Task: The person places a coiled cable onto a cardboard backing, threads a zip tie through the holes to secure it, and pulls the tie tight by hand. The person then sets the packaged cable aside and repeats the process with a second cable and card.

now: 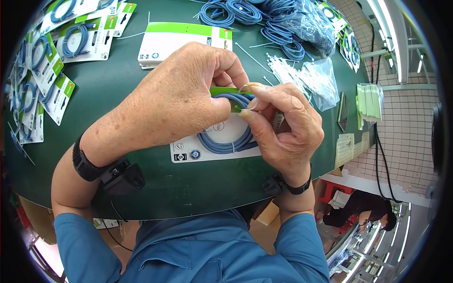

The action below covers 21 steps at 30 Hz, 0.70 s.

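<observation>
A coil of blue cable (214,147) lies on a white and green backing card (182,146) on the table in front of me. A thin white cable tie (244,87) loops round the top of the coil. My right hand (295,129) pinches this tie between thumb and fingers at the coil's upper right. From the other side, my left hand (181,96) is curled over the card, its index fingertip and thumb closed at the tie. Its lower fingers are hidden. Another tie (233,147) circles the bottom of the coil.
A stack of blank cards (155,46) lies beyond my hands. Loose cable ties (288,70) and a plastic bag (323,80) are right of it, cable coils (217,14) behind. Carded cables (78,42) pile up at left. A phone-like slab (342,112) lies near the right edge.
</observation>
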{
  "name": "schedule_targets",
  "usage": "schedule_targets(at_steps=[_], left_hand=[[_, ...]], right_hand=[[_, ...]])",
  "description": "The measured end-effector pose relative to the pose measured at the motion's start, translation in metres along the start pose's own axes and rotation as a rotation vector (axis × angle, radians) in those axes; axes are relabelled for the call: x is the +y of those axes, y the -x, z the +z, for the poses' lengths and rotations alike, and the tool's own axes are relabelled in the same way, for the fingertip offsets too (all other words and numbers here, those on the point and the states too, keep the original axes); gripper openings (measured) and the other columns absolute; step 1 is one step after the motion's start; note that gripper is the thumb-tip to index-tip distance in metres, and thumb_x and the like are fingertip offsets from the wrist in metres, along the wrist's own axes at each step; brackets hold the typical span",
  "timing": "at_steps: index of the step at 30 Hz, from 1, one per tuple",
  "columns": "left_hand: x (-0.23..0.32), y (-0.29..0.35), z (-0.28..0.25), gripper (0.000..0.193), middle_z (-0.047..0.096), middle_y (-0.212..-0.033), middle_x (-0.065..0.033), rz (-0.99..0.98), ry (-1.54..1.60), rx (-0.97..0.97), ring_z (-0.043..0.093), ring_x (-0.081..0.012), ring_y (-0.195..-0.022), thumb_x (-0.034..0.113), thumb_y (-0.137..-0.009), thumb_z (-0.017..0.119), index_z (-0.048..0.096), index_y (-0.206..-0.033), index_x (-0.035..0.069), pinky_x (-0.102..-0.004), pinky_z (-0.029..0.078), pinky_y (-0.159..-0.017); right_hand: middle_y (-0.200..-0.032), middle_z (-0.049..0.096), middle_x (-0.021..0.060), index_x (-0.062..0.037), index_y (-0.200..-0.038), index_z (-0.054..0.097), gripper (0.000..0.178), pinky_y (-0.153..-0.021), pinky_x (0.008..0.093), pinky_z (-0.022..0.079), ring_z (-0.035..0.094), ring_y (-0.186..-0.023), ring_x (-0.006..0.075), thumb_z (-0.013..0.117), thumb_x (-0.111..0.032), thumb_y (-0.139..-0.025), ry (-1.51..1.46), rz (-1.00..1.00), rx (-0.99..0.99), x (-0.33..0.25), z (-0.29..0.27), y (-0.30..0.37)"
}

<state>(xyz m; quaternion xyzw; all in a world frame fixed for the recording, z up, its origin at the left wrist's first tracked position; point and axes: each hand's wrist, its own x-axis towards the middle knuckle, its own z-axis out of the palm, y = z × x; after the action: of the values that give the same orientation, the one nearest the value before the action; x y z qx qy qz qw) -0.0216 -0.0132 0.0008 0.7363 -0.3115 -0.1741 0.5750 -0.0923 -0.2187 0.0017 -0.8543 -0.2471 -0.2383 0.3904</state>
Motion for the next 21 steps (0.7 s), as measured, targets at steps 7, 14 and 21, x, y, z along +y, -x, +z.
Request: schedule_targets(at_steps=[7, 14, 21], left_hand=[[0.005, 0.0, -0.002, 0.025, 0.069, -0.088, -0.0063, -0.035, 0.001, -0.032, 0.065, -0.0101, -0.083, -0.004, -0.076, 0.061, 0.069, -0.099, -0.005, -0.0249, 0.055, -0.081], [0.003, -0.001, -0.001, 0.024, 0.071, -0.089, -0.0077, -0.033, -0.006, -0.013, 0.068, -0.0117, -0.087, -0.004, -0.075, 0.062, 0.07, -0.098, -0.005, -0.0263, 0.056, -0.085], [-0.001, -0.001, 0.0, 0.023, 0.073, -0.091, -0.0081, 0.044, -0.059, 0.019, 0.069, -0.0123, -0.089, -0.005, -0.075, 0.063, 0.072, -0.096, -0.005, -0.0275, 0.056, -0.088]], right_hand=[[-0.086, 0.071, 0.006, -0.0044, -0.11, 0.077, 0.035, -0.054, 0.023, 0.052, 0.065, -0.066, 0.0094, 0.086, 0.003, -0.077, -0.067, -0.005, 0.013, 0.008, -0.004, 0.002], [-0.087, 0.072, 0.0078, -0.0046, -0.105, 0.076, 0.029, -0.056, 0.0251, 0.052, 0.067, -0.069, 0.0133, 0.086, 0.002, -0.078, -0.032, -0.05, 0.018, 0.009, -0.002, 0.001], [-0.086, 0.072, 0.0086, -0.0067, -0.106, 0.076, 0.029, -0.058, 0.0283, 0.052, 0.067, -0.071, 0.0182, 0.085, 0.002, -0.08, 0.018, -0.241, 0.103, 0.015, 0.004, 0.001]])
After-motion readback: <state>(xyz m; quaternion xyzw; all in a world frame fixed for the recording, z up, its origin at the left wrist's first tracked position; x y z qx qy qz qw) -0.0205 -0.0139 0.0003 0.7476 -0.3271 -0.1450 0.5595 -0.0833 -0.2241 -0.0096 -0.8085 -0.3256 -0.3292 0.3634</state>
